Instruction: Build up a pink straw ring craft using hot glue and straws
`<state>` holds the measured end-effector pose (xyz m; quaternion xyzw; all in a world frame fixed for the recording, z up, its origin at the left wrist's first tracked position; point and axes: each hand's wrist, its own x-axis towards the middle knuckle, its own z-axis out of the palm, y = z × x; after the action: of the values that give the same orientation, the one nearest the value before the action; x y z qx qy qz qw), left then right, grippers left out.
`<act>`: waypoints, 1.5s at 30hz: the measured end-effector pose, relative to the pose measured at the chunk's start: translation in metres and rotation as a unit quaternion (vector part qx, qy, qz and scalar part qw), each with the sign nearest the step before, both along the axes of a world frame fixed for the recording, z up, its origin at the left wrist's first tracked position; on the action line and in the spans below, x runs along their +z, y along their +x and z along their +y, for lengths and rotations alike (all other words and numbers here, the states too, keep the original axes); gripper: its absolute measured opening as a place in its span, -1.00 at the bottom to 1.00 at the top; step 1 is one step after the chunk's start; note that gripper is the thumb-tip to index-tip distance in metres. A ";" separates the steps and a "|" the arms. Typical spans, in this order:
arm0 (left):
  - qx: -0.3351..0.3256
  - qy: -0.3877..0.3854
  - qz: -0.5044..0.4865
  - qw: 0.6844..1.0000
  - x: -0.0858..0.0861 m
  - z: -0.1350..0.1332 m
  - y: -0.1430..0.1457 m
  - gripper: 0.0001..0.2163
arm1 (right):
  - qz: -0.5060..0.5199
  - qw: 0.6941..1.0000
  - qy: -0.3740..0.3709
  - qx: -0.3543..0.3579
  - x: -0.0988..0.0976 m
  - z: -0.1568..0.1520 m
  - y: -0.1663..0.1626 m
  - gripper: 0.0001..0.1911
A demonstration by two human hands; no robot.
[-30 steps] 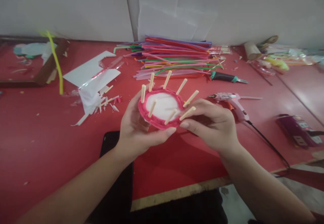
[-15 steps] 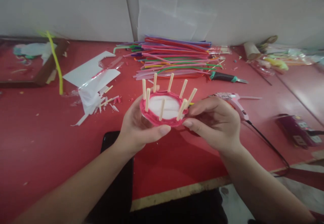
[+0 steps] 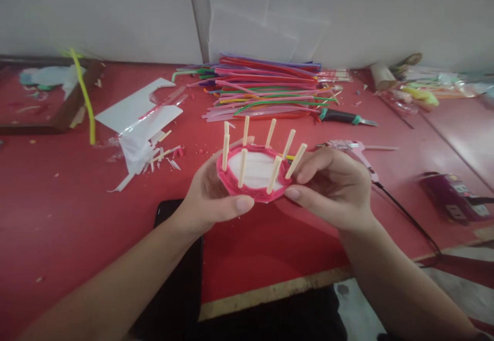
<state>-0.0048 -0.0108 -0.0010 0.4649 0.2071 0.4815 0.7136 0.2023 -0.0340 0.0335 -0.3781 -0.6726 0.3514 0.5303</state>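
A white disc [image 3: 252, 168] with a fuzzy pink rim [image 3: 257, 194], probably pipe cleaner, is held up above the table. Several short wooden sticks [image 3: 242, 168] stand up around its edge, some leaning outward. My left hand [image 3: 214, 192] wraps the disc's left side, with the thumb along the front and the fingers behind and beneath. At the right edge, my right hand [image 3: 328, 186] has thumb and forefinger closed against the pink rim; its other fingers curl in. A small yellow tip [image 3: 290, 158] shows by the right forefinger, and what it belongs to is hidden.
Behind lies a pile of coloured pipe cleaners [image 3: 266, 86], beside a utility knife [image 3: 347, 117]. A glue gun [image 3: 358, 150] with a black cord and a purple power block [image 3: 455, 197] are right. Left are paper scraps [image 3: 135, 114]; a black phone-like slab [image 3: 177, 269] lies near me.
The disc has turned a little in my hands, its sticks shifting around, and moved slightly right and toward me. My right hand has moved slightly right with it.
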 end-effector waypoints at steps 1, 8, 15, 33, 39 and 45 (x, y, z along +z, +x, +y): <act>-0.001 -0.004 -0.002 1.000 0.001 0.000 0.000 -0.54 | 0.000 1.000 -0.007 0.001 0.000 0.000 0.001 -0.80; -0.019 -0.014 -0.010 1.000 0.001 0.000 -0.002 -0.50 | 0.028 0.997 -0.072 0.006 0.001 -0.001 0.000 -0.78; -0.043 -0.023 -0.015 0.999 0.006 0.000 -0.002 -0.53 | 0.089 0.986 -0.130 0.054 -0.005 0.005 -0.001 -0.62; -0.126 0.003 -0.026 0.992 0.012 -0.002 -0.002 -0.59 | 0.093 0.988 -0.085 0.094 -0.013 0.011 -0.004 -0.63; -0.131 0.012 -0.010 0.991 0.009 -0.001 -0.003 -0.57 | 0.103 0.989 -0.071 0.075 -0.014 0.010 -0.005 -0.64; -0.101 0.014 -0.003 0.995 0.006 -0.001 0.000 -0.57 | 0.141 0.983 -0.094 0.077 -0.014 0.011 -0.010 -0.69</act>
<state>-0.0053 -0.0121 0.0052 0.4924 0.1501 0.4110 0.7524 0.1918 -0.0234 0.0195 -0.3200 -0.5821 0.5027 0.5531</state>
